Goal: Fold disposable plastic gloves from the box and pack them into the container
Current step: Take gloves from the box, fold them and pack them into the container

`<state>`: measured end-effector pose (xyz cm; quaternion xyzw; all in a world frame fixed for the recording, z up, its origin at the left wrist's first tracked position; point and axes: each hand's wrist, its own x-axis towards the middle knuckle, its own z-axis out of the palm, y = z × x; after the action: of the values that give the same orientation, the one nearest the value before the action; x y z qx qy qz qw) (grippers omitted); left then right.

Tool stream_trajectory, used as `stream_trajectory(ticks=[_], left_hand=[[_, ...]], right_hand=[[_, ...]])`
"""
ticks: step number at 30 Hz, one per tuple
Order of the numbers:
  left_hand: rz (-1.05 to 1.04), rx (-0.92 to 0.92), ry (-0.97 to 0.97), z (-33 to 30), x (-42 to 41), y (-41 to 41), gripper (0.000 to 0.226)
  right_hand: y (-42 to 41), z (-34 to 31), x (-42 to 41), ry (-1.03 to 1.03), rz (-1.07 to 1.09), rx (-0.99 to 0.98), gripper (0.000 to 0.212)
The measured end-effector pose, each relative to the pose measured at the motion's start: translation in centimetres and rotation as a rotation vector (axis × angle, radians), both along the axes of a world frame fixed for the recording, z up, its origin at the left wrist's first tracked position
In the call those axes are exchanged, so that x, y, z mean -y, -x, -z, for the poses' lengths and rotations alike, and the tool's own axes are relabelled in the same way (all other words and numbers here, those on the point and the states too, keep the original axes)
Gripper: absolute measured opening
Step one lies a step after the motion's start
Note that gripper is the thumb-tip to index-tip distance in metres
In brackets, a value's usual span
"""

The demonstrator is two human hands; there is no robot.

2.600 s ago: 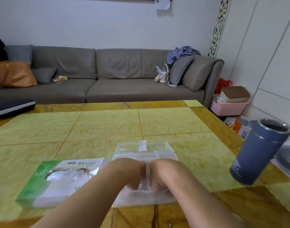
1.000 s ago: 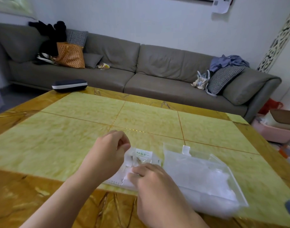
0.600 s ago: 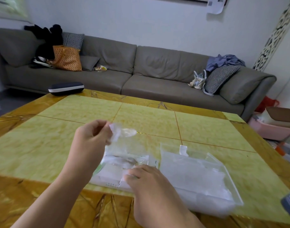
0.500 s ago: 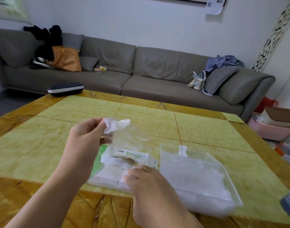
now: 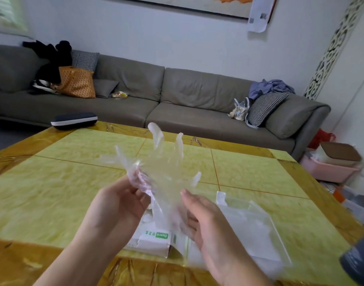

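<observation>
A clear plastic glove point(image 5: 166, 162) is held up above the table, its fingers pointing up and away from me. My left hand point(image 5: 119, 205) grips its left edge, where the film is bunched between the fingertips. My right hand point(image 5: 205, 221) holds the glove's cuff on the right side. Below the hands lies the white and green glove box point(image 5: 156, 240) near the table's front edge. To its right sits the clear plastic container point(image 5: 251, 223), with folded gloves inside.
The yellow tiled table point(image 5: 53, 193) stretches ahead and to the left. A dark blue tumbler point(image 5: 358, 263) stands at the front right corner. A dark case point(image 5: 73, 120) lies at the far left edge. A grey sofa point(image 5: 177, 96) stands behind the table.
My left hand pulled a glove out of the box and lifted it. My right hand left the box and took the glove's other side. The glove now hangs spread between both hands.
</observation>
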<state>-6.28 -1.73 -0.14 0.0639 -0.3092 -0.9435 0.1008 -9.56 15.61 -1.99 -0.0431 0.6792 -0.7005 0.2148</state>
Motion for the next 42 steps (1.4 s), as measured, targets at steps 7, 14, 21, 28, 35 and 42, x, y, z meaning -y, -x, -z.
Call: stream_trajectory(ticks=[7, 14, 21, 28, 35, 42], left_hand=[[0.087, 0.165, 0.289, 1.4, -0.5, 0.4, 0.02], [0.496, 0.2, 0.542, 0.2, 0.7, -0.3, 0.077], [0.083, 0.19, 0.907, 1.4, -3.1, -0.5, 0.016], [-0.055, 0.211, 0.704, 0.9, -3.7, -0.1, 0.018], [-0.42, 0.221, 0.792, -0.3, 0.3, -0.1, 0.032], [-0.247, -0.176, 1.671, -2.3, -2.6, -1.4, 0.081]], right_hand=[[1.6, -1.8, -2.5, 0.003, 0.316, -0.23, 0.005], [2.7, -2.4, -5.7, -0.192, 0.001, -0.279, 0.006], [3.4, -2.1, -7.0, -0.044, 0.198, -0.19, 0.023], [3.4, -1.5, -7.5, -0.033, 0.3, -0.24, 0.009], [3.7, -1.6, -8.4, -0.077, 0.25, -0.313, 0.016], [3.2, -1.3, -7.2, -0.103, 0.128, -0.335, 0.013]])
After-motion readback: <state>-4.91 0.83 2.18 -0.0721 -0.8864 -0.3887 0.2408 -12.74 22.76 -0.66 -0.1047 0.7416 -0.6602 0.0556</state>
